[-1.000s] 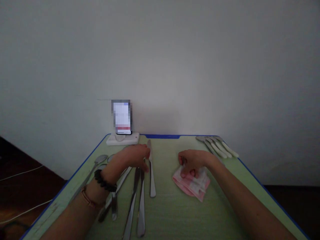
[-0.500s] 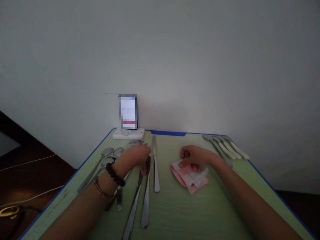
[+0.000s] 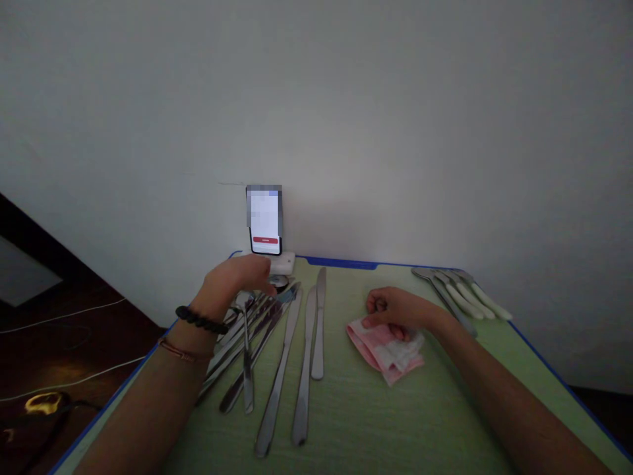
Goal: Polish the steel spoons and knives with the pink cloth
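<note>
My left hand point(image 3: 243, 272) is over the far left of the table, above the heads of several spoons and forks. Its thumb hangs down apart from the curled fingers, and nothing shows between them. A spoon head point(image 3: 279, 282) lies just beside the fingertips. To the right of that hand, three table knives point(image 3: 319, 330) lie side by side, blades pointing away from me. My right hand point(image 3: 395, 310) is closed over a folded pink and white cloth point(image 3: 386, 353), its thumb pressed on the cloth and the other fingers curled.
A phone point(image 3: 266, 221) stands upright on a white block point(image 3: 284, 264) against the wall. Several forks with white handles point(image 3: 462, 300) lie at the far right, beside a metal utensil point(image 3: 448, 305). The green table point(image 3: 356, 422) has a blue edge.
My left hand has let go of the knives and moved away to the left, over the spoons. The knives now lie side by side. My right hand stays on the cloth.
</note>
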A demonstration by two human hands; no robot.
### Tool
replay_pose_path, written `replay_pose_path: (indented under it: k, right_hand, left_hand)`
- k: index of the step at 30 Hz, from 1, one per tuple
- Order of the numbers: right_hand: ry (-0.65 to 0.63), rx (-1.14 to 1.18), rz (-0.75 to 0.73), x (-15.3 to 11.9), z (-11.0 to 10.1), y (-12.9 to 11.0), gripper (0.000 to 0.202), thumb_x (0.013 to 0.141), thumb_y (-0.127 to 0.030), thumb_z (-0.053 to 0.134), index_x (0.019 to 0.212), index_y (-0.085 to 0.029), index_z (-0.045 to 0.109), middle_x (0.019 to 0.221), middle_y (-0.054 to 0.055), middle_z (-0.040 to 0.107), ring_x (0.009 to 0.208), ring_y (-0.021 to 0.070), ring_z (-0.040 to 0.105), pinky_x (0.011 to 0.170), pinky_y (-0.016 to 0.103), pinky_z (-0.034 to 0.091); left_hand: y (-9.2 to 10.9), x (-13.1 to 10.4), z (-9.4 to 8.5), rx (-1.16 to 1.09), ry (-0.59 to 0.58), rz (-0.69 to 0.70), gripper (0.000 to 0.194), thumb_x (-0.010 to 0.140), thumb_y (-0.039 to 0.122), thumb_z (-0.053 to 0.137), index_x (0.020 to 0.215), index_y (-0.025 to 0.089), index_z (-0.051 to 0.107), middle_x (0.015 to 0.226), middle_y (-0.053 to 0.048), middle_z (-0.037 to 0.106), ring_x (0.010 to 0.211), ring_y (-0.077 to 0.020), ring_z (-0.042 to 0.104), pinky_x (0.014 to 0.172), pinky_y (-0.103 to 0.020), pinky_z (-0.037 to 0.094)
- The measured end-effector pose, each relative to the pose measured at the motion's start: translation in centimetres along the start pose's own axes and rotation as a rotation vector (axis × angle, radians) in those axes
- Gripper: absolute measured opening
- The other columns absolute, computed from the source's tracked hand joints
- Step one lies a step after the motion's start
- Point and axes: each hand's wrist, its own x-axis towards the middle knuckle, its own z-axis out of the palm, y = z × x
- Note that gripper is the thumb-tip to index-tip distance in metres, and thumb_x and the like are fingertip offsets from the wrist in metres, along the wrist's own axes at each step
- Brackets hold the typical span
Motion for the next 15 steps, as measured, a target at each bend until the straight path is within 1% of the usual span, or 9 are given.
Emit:
replay_pose_path:
  k: [3,6,8,9,11,13,15]
  right_hand:
    - [0.010,-0.012,-0.005,0.2,0.0,0.2,0.028,0.068,-0.038,0.066,0.076,-0.019,0.046,0.044,-0.008,0.050,0.032,0.0076,0.047,0.030,0.016,0.034]
    - [0.008,-0.020,-0.001,0.2,0.1,0.2,0.030,0.068,-0.041,0.066,0.076,-0.019,0.046,0.043,-0.008,0.050,0.032,0.0077,0.047,0.031,0.016,0.034]
    - [0.006,-0.023,0.001,0.1,0.1,0.2,0.032,0.068,-0.042,0.066,0.076,-0.019,0.045,0.043,-0.008,0.050,0.031,0.0074,0.047,0.031,0.016,0.034]
    - [0.005,-0.023,0.002,0.1,0.1,0.1,0.033,0.068,-0.043,0.067,0.076,-0.019,0.046,0.043,-0.008,0.050,0.031,0.0072,0.047,0.031,0.016,0.035]
    - [0.003,-0.026,0.001,0.0,0.1,0.0,0.035,0.067,-0.045,0.067,0.076,-0.019,0.045,0.043,-0.008,0.050,0.031,0.0071,0.046,0.030,0.017,0.035]
    - [0.001,-0.023,-0.002,-0.1,0.1,-0.1,0.036,0.067,-0.046,0.067,0.076,-0.019,0.045,0.043,-0.008,0.049,0.031,0.0075,0.047,0.030,0.017,0.035]
    - [0.004,-0.014,-0.002,-0.1,0.1,-0.2,0.038,0.065,-0.047,0.068,0.075,-0.020,0.044,0.043,-0.008,0.048,0.031,0.0075,0.046,0.029,0.017,0.034]
  left_hand:
    - [-1.4,-0.4,0.1,-0.035,-0.144,-0.110,0.029,0.062,0.042,0.071,0.070,0.014,0.066,0.082,-0.013,0.070,0.075,-0.0273,0.065,0.063,-0.031,0.047]
    - [-2.3,-0.2,0.4,-0.096,-0.232,-0.184,0.025,0.063,0.039,0.069,0.071,0.015,0.067,0.078,-0.012,0.071,0.069,-0.0250,0.066,0.060,-0.030,0.049]
    - [-2.9,0.1,0.6,-0.114,-0.233,-0.200,0.027,0.060,0.038,0.071,0.075,0.015,0.068,0.081,-0.013,0.071,0.074,-0.0270,0.066,0.062,-0.032,0.051]
    - [-3.2,0.2,0.6,-0.115,-0.215,-0.204,0.032,0.057,0.039,0.073,0.078,0.016,0.068,0.086,-0.014,0.071,0.079,-0.0295,0.066,0.065,-0.033,0.051]
    - [-4.1,0.4,0.9,-0.116,-0.161,-0.198,0.047,0.050,0.043,0.076,0.089,0.018,0.067,0.105,-0.016,0.067,0.094,-0.0348,0.062,0.070,-0.036,0.051]
    - [-5.3,0.5,1.4,-0.130,-0.133,-0.193,0.057,0.048,0.044,0.078,0.098,0.019,0.065,0.116,-0.017,0.062,0.101,-0.0364,0.059,0.074,-0.037,0.050]
    - [-6.6,0.7,2.2,-0.160,-0.139,-0.194,0.063,0.045,0.040,0.080,0.102,0.020,0.063,0.110,-0.017,0.065,0.096,-0.0349,0.061,0.072,-0.036,0.051]
